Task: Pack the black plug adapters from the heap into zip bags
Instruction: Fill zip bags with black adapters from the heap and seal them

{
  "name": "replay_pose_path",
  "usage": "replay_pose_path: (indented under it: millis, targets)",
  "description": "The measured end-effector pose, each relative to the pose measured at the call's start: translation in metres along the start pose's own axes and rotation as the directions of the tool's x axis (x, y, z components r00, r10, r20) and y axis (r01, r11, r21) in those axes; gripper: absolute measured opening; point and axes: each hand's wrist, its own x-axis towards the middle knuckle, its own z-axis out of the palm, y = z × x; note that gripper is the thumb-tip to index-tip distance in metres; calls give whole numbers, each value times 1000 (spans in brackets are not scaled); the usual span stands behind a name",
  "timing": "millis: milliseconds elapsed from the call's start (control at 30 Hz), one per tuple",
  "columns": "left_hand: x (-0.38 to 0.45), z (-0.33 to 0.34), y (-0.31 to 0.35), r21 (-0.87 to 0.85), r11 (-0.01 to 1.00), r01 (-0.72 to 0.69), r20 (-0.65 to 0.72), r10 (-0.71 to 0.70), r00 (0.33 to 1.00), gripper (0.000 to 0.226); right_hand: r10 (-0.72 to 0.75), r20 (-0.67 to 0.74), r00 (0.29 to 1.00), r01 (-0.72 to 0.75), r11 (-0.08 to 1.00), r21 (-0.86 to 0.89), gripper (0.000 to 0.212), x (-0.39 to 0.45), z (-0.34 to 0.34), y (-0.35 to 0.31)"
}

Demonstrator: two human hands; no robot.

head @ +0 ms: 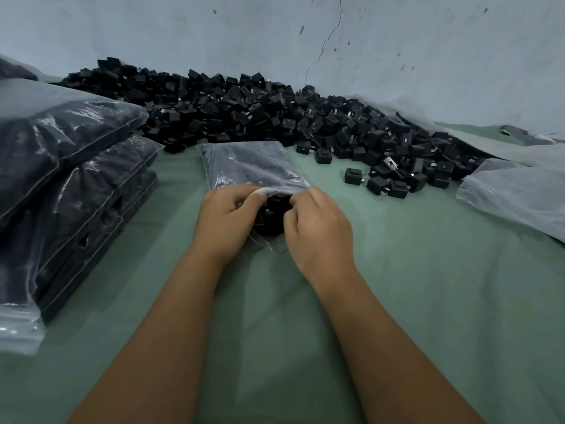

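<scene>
Two hands, left hand (224, 217), right hand (318, 231), pinching adapter-filled zip bag (249, 166)

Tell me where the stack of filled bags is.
In the head view the stack of filled bags sits at the left edge on the green cloth, left of both hands and just in front of the adapter heap's left end.

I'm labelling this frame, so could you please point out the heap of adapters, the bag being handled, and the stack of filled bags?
heap of adapters (244, 114): head view, middle of the black pile.
bag being handled (247, 165): head view, its clear upper face.
stack of filled bags (61, 166): head view, side of the stack.
</scene>
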Motion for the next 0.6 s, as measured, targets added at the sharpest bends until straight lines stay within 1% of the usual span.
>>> replay_pose_path:
  millis: [33,100,200,233,267,333,367,433,533,600]
  targets:
    - [0,1,-1,15,1000,-12,-7,12,1000,30,-26,6,1000,26,998,-53,4,-1,0,0]
    - [2,2,-4,61,997,-38,-9,39,999,33,-51,42,998,56,992,-113,8,-3,2,-5]
    - [4,4,-9,114,990,-83,-19,86,996,47,-42,105,994,52,994,-97,11,-4,3,-11]
    - [4,4,-9,129,987,-97,-31,102,994,46,-43,149,988,55,996,-75,11,-2,4,-10]
    - [3,4,-8,133,984,-121,-44,128,991,39,-44,219,975,56,997,-50,13,-1,4,-9]
    - [1,4,-6,158,966,-205,-73,219,973,27,-69,360,930,71,997,8,27,1,6,-8]
    - [1,4,-5,194,949,-249,-91,270,958,26,-84,396,915,78,996,32,32,1,8,-8]
    - [1,6,-4,278,920,-275,-118,317,941,30,-67,405,912,55,998,41,37,0,12,-12]
    - [0,7,-2,353,892,-282,-125,344,931,37,-16,389,921,-5,999,54,32,9,17,-14]
    - [0,7,1,359,886,-294,-129,359,925,39,-31,433,901,27,1000,14,27,19,19,-16]
